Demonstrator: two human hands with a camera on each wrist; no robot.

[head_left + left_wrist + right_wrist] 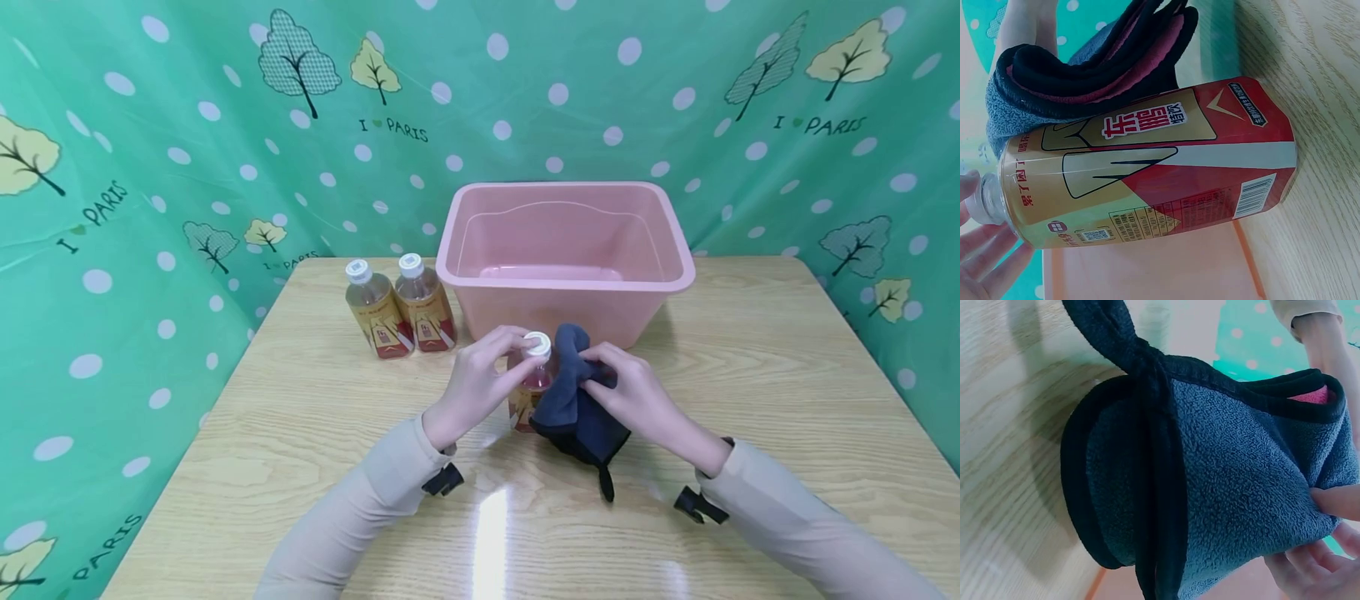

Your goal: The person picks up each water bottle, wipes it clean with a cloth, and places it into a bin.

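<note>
A drink bottle with a gold and red label and a white cap stands on the table in front of the pink tub. My left hand grips it by the cap, thumb and fingers around it. My right hand pinches a dark blue-grey cloth with black edging and a hanging loop. In the left wrist view the folded cloth lies against the bottle's side, and some pink shows inside its folds. In the head view it covers part of the bottle's label.
The pink tub stands at the back of the wooden table. Left of it are two similar bottles, one beside the other. A green curtain with dots and trees hangs behind and at the sides.
</note>
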